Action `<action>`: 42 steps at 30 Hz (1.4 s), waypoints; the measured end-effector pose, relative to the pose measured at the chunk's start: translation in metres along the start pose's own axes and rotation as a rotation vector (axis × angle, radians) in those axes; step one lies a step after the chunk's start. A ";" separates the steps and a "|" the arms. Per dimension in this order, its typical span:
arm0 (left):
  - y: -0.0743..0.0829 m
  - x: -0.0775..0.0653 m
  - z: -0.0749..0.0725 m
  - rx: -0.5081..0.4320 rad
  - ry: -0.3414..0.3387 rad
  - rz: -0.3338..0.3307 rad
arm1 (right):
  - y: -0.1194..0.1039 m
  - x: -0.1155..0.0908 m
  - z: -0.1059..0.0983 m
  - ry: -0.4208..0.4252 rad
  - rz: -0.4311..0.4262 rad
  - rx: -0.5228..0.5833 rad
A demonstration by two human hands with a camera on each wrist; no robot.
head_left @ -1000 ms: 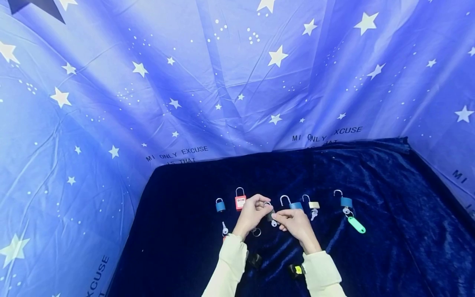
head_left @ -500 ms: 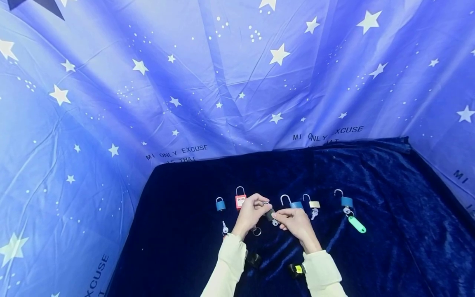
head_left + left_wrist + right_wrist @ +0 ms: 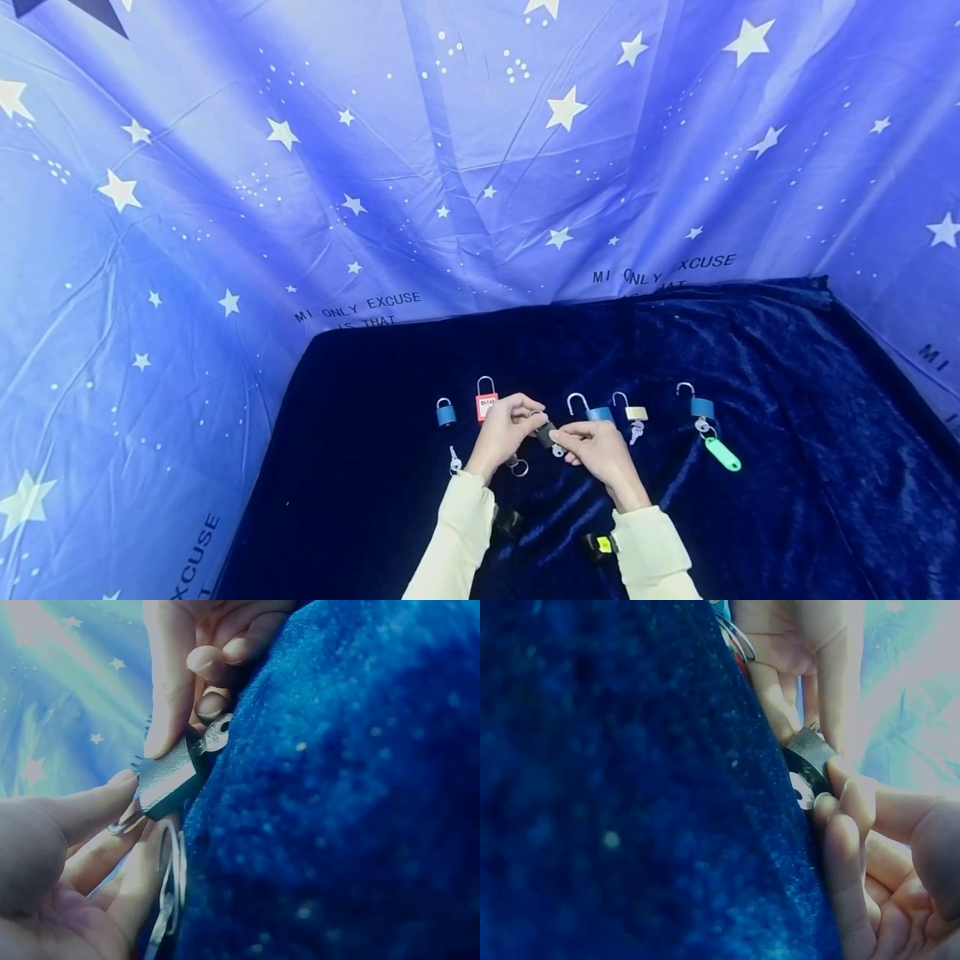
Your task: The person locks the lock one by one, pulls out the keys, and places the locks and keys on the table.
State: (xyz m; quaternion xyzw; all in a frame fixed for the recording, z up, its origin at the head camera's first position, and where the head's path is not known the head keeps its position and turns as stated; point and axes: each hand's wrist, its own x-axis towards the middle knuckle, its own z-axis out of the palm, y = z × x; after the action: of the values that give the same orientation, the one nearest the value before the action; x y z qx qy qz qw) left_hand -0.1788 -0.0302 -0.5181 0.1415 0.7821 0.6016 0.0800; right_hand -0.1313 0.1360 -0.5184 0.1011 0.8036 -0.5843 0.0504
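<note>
Between both hands is a dark grey padlock (image 3: 547, 435), tilted, with a silver key (image 3: 218, 733) at its bottom end. My left hand (image 3: 501, 435) pinches the padlock at its shackle end; in the left wrist view part of the shackle (image 3: 126, 823) shows by the fingers. My right hand (image 3: 600, 450) pinches the lower part of the padlock body near the key, as the right wrist view also shows. A metal key ring (image 3: 519, 468) lies beside the left wrist, partly covered by that hand.
On the dark blue velvet cloth (image 3: 360, 467) a small blue padlock (image 3: 446, 414), a red padlock (image 3: 486, 406) and a loose key (image 3: 455, 460) lie left. To the right are a blue padlock (image 3: 599, 413), a brass padlock (image 3: 636, 413) and another blue one (image 3: 701, 407) with a green tag (image 3: 722, 454).
The grey padlock has tilted slightly, its key end shifting a little to the right. Both hands keep their hold in nearly the same place.
</note>
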 end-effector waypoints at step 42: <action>0.009 -0.003 -0.001 -0.063 -0.197 -0.054 | -0.003 0.001 0.001 0.029 0.044 0.164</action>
State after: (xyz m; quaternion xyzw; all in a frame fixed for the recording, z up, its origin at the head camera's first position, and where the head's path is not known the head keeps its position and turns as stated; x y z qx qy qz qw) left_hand -0.1751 -0.0296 -0.5094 0.1761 0.7548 0.6065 0.1771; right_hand -0.1335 0.1343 -0.5159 0.1308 0.7513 -0.6454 0.0433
